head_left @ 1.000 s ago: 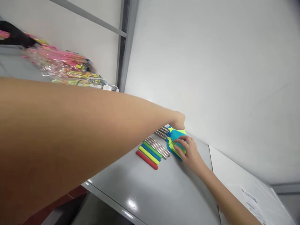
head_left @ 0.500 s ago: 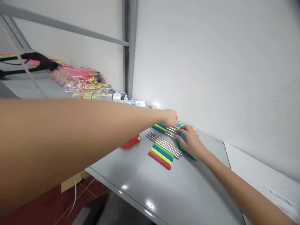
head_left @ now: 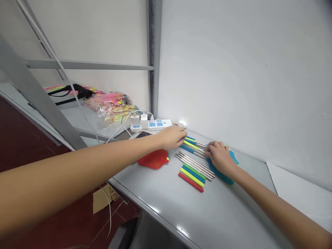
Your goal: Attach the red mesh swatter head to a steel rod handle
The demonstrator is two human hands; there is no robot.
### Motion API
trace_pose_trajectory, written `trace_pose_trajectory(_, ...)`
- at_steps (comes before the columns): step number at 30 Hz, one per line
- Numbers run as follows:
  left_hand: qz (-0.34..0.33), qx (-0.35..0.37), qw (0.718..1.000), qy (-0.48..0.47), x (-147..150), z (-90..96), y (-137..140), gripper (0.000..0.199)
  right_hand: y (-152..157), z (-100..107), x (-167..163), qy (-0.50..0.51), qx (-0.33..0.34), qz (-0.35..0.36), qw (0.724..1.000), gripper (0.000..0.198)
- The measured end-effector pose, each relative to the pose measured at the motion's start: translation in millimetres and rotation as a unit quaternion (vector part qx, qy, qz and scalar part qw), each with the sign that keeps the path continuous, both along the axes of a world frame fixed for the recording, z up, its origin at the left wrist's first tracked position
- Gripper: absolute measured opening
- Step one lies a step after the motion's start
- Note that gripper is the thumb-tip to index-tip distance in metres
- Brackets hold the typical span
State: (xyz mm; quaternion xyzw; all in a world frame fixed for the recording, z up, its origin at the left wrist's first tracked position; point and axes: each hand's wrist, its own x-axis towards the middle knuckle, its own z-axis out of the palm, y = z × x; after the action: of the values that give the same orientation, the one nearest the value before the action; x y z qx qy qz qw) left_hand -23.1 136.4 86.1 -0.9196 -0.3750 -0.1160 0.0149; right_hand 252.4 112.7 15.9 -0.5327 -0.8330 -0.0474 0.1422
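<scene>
Several fly swatters with blue and yellow handles (head_left: 192, 145) and steel rods lie side by side towards the wall. My left hand (head_left: 174, 137) is at the handle ends, fingers curled downward; what lies under them is hidden. At the other end, my right hand (head_left: 220, 157) is closed over the swatters where the rods meet the blue heads (head_left: 225, 177), covering part of them. In front lie several bare steel rods (head_left: 195, 166). Beside these rest loose grips: green, blue, yellow and a red grip (head_left: 191, 182). A red perforated swatter head (head_left: 153, 159) lies below my left forearm.
A white power strip (head_left: 164, 123) with plugged-in chargers and cables stands behind my left hand. Bagged colourful goods (head_left: 111, 103) lie on the shelf to the left, beside a grey upright post (head_left: 154, 62). A white board (head_left: 293, 183) lies at right. The table's front edge faces me.
My left hand has drawn back leftward from above the rods to the handle ends. My right hand stays at the blue heads. The view has shifted, showing more of the red head.
</scene>
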Motion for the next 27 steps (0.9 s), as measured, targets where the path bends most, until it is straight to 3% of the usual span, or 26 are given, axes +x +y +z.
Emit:
trace_pose_trajectory(6, -0.009, 0.048, 0.998, -0.037, -6.1, -7.2, -28.7, 0.027, -20.3, 22.7, 28.6, 0.023, -0.021, 0.004, 1.0, 0.026)
trace_pose_trajectory(11, -0.038, 0.032, 0.997, -0.065, -4.9, -21.8, -61.3, 0.029, -49.7, 38.3, 50.7, 0.034, -0.085, -0.009, 0.996, 0.027)
trace_pose_trajectory(14, -0.024, -0.006, 0.994, -0.103, -13.3, -27.0, -86.5, 0.025, -76.8, 39.2, 66.5, 0.065, -0.125, -0.061, 0.988, 0.031)
trace_pose_trajectory(18, -0.01, -0.037, 0.988, -0.152, -18.0, -32.3, -118.6, 0.02, -115.4, 31.2, 84.4, 0.124, -0.12, -0.091, 0.981, 0.028)
trace_pose_trajectory(22, -0.042, -0.025, 0.983, -0.176, 7.7, -34.3, -126.8, 0.031, -145.4, 31.2, 78.4, 0.134, -0.141, -0.076, 0.978, 0.029)
trace_pose_trajectory(25, -0.103, 0.06, 0.983, -0.138, 45.6, -36.8, -115.9, 0.042, -158.1, 41.8, 62.4, 0.106, -0.17, -0.049, 0.978, 0.032)
trace_pose_trajectory(27, -0.151, 0.134, 0.976, -0.083, 71.7, -39.8, -106.2, 0.034, -162.7, 49.5, 54.2, 0.095, -0.176, -0.037, 0.979, 0.034)
